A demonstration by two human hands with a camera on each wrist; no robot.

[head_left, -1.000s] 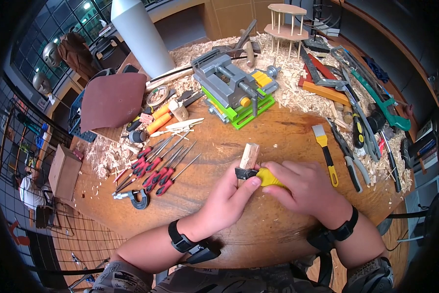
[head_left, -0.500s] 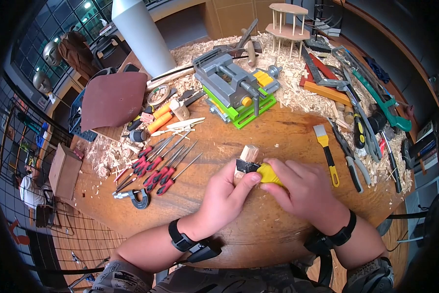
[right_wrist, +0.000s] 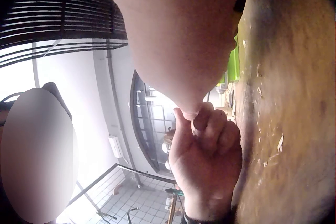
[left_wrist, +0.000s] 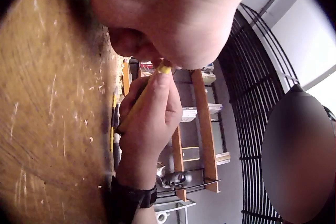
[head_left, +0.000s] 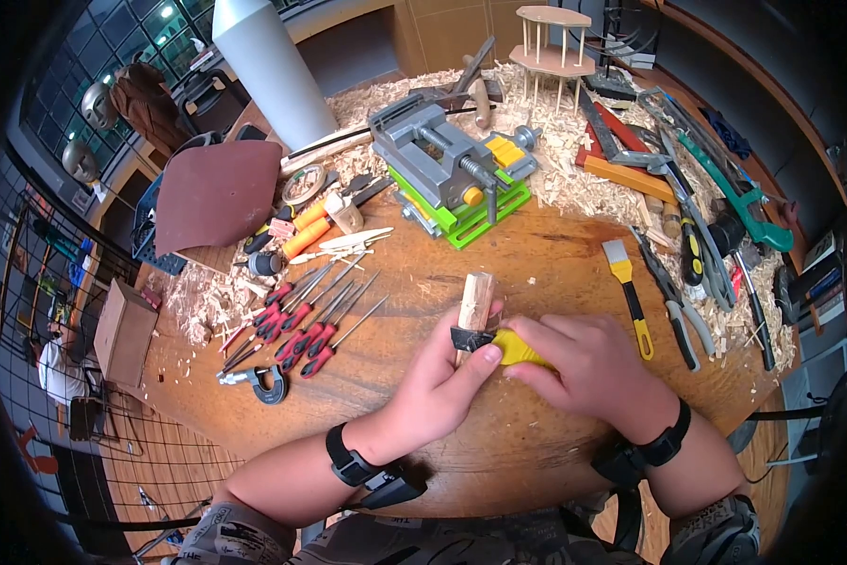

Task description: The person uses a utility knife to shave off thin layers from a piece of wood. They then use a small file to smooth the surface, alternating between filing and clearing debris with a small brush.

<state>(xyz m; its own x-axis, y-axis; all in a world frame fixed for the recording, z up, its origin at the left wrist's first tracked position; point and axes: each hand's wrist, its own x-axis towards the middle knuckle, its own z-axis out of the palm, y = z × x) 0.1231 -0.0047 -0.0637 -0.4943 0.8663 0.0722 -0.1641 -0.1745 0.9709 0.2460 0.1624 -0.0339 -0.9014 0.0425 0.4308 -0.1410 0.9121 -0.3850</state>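
A short piece of wood sits in the left hand, held over the worktop, its pale far end standing clear of the fingers. The right hand is closed around the yellow handle of a knife, whose dark blade lies across the wood near the left hand. The left thumb presses by the join of blade and handle. Which way the edge faces is too small to tell.

The wood looks light, stiff and dry, small enough for one hand to carry. It should not bend or crush under a firm grip, though it would probably split along its length more readily than across. Its faces seem flat and fairly rough, so slipping is a small risk; twisting in the fingers is the likelier trouble. The best hold is low, at the end nearest the person, with the fingers wrapped behind and kept off the blade's path.

The knife is probably light too, with a stiff blade. Only the thick yellow handle is safe to grip; the thumb belongs on the blunt back. Loose shavings farther off would give poor footing for either thing.
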